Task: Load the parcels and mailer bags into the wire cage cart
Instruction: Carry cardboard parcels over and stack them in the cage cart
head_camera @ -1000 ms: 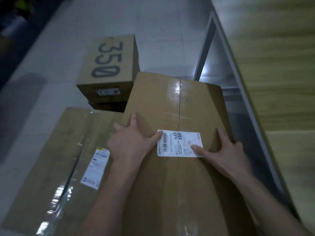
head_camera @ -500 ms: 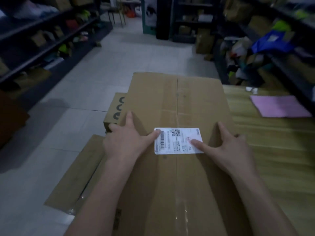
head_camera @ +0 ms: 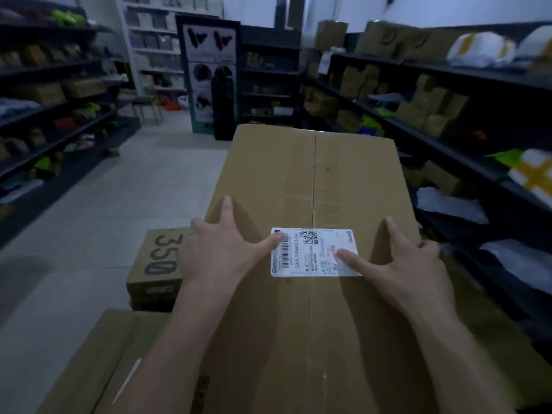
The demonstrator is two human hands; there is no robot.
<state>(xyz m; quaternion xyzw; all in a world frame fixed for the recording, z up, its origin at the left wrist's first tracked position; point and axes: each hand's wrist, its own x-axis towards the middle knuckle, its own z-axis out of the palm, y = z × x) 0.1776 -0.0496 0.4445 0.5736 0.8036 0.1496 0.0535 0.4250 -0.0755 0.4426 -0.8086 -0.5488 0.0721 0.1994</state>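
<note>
Nearest, low on the left, a flat brown cardboard carton [head_camera: 98,363] with a clear tape strip lies flat. Right of it, the large brown cardboard parcel [head_camera: 313,180] with a taped centre seam fills the middle of the view and runs from the near edge outward; its support is hidden. Both hands are clamped on it. The left hand [head_camera: 218,252] grips the left top edge, forefinger flat on top, the other fingers bent over the side, thumb tip on the white printed shipping label [head_camera: 310,252]. The right hand [head_camera: 412,264] grips the right edge the same way, thumb pressed on the label's right end. Left of the parcel and below it, a small brown cardboard box marked 350 [head_camera: 155,264] sits on another box on the pale tiled floor [head_camera: 119,204]. Dark metal shelves [head_camera: 442,146] packed with cartons and bags line both sides. Far centre stands a tall picture panel [head_camera: 209,76].
</note>
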